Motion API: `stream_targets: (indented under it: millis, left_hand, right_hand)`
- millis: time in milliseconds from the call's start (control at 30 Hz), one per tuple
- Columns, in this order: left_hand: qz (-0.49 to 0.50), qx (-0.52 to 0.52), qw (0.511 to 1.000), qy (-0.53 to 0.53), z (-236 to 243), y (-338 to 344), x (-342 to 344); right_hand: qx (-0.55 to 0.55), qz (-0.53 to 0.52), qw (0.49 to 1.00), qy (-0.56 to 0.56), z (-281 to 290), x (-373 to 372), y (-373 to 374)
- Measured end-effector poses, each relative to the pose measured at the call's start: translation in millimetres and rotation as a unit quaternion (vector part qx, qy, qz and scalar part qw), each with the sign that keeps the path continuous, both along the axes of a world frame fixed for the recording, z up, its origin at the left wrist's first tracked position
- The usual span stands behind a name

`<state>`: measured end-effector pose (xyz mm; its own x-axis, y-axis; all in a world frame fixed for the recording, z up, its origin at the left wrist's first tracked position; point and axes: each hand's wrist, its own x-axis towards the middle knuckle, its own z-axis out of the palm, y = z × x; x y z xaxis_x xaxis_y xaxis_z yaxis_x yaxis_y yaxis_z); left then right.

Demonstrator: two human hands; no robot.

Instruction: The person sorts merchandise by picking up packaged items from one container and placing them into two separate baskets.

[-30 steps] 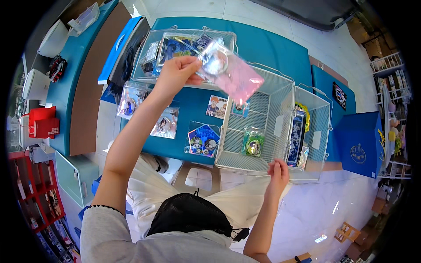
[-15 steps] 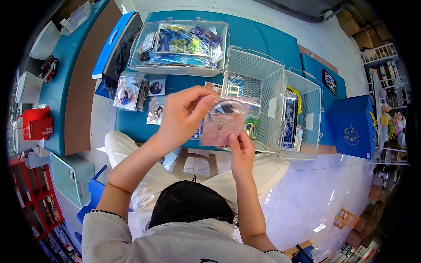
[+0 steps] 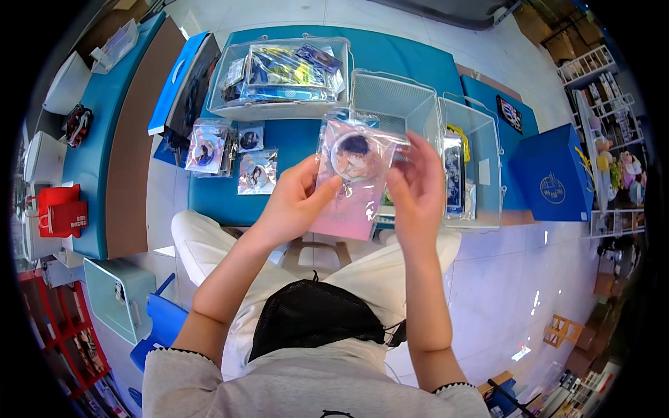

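In the head view, the left hand [image 3: 296, 202] and right hand [image 3: 417, 188] each pinched a side edge of a pink clear-fronted packet [image 3: 352, 182] with a round badge, above the blue worktop [image 3: 293, 150]. The slick film looked liable to slip and drop beside the white mesh basket [image 3: 397, 104].

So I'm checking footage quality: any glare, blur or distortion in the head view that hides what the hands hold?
Head view: fisheye bends the table edges and blacks out the corners; the pink pouch between left hand and right hand is sharp, with slight sheen on its plastic; floor shows small bright reflections; lighting is even, shadows soft.
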<state>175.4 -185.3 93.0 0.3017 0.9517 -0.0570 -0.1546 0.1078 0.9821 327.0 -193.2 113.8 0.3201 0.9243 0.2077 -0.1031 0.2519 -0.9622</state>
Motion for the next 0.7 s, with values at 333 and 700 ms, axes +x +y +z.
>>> stream_targets:
  millis: [333, 700]
  left_hand:
    - [-0.045, 0.054, 0.995, 0.073, -3, -31, -16]
    - [-0.012, 0.06, 0.998, 0.03, 9, -58, -5]
  right_hand:
    - [-0.047, 0.041, 0.998, -0.002, 20, 4, -2]
    - [-0.033, -0.023, 0.999, -0.03, 20, 5, -9]
